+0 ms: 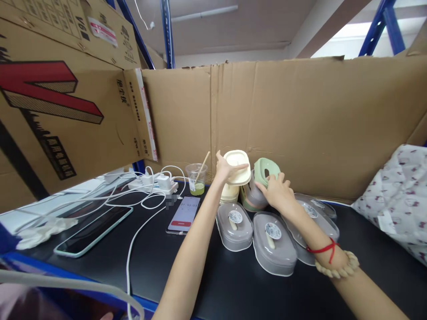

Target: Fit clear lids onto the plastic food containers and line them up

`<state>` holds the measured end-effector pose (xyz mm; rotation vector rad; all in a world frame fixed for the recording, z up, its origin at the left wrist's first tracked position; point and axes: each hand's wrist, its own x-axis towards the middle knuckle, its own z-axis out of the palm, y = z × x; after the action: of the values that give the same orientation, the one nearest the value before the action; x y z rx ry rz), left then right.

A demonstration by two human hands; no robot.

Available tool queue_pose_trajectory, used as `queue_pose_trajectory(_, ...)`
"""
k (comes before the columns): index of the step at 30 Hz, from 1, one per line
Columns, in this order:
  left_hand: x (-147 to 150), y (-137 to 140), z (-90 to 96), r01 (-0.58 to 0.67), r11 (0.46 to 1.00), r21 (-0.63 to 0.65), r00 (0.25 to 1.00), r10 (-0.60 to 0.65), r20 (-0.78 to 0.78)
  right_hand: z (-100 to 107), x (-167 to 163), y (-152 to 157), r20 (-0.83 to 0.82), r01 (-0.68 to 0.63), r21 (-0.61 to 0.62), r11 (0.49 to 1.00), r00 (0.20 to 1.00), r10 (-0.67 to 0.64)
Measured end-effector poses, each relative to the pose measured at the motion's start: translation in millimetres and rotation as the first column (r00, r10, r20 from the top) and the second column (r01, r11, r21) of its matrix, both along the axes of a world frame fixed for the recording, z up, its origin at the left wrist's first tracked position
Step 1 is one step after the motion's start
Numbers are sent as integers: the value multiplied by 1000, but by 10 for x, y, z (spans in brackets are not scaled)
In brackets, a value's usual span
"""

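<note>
My left hand point(226, 170) grips a cream square plastic container point(240, 161), thumb stretched across it. The container is tilted, its face toward me, above another cream container point(229, 194). To its right, my right hand point(279, 192) has its thumb and fingers on a light green plastic container point(267, 166) with a dark oval opening. This sits over a stack of grey and green containers point(256, 195), partly hidden by the hand. Two grey oval boxes with clear lids, one smaller point(240, 238) and one larger point(282, 258), lie in front, each with a round label.
More lidded oval boxes point(328, 226) lie under my right forearm. Left are a cup with green liquid point(197, 189), a phone point(184, 215), a dark tablet-like device point(96, 233), a power strip and loose white cables. Cardboard point(300, 120) walls the back; a patterned bag point(396, 200) stands right.
</note>
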<state>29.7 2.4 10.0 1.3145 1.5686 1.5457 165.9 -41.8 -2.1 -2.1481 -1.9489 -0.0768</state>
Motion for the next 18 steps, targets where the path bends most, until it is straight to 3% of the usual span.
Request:
queue_pose_trajectory(4,66,47,-23,125,989,83,934,-146,327,76,44,-25,-150,-49,213,976,985,83)
queue_pose_trajectory(9,290,23,31,171,985,37,683,-145,716,76,80,10,-197,-230,447,865,917,346)
queue_pose_trajectory(13,353,-18,74,312,930,191,516,-335,788,54,100,52,-165,-296,479,826,894,416)
queue_pose_trajectory(18,325,-62,89,398,876,272,528,-461,713,59,146,90,-124,-392,478,786,856,502)
